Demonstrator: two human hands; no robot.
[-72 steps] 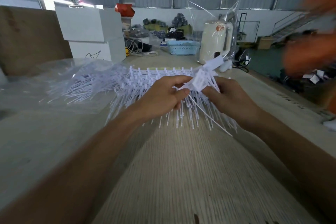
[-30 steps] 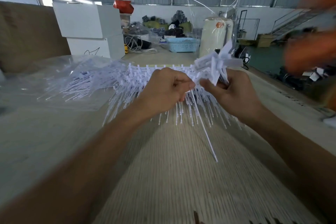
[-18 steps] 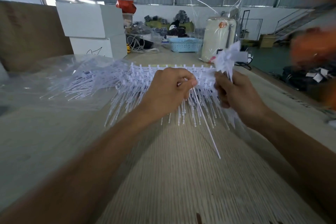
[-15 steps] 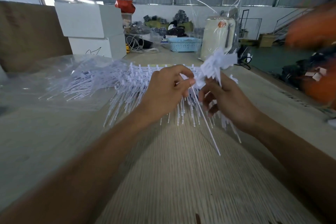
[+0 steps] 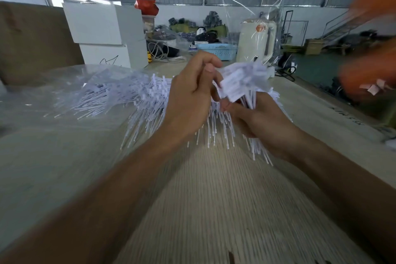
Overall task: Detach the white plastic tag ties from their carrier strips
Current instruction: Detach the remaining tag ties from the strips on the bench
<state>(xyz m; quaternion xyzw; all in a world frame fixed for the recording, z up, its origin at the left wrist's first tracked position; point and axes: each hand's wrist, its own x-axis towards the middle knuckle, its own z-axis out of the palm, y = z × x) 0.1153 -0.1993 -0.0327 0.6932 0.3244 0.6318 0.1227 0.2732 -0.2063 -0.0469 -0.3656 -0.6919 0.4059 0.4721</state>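
A comb of white tag ties on their carrier strips (image 5: 154, 92) lies across the wooden table (image 5: 214, 199), thin tails pointing toward me. My right hand (image 5: 255, 120) grips a bundle of loose white tag ties (image 5: 242, 82), flat heads fanned out above its fingers. My left hand (image 5: 190, 96) is raised over the strips, thumb and fingers pinched together at the bundle's left edge. Whether a tie sits in that pinch is hidden by blur.
A clear plastic bag with more ties (image 5: 85, 92) lies on the left. White boxes (image 5: 105, 34), a blue basket (image 5: 216, 50) and a cream kettle in plastic wrap (image 5: 256, 43) stand at the far end. A blurred orange shape (image 5: 372, 49) moves at the right.
My left hand has risen from the strips up to the bundle. The long tie that hung down between my hands is gone from view. The bundle has tilted left.
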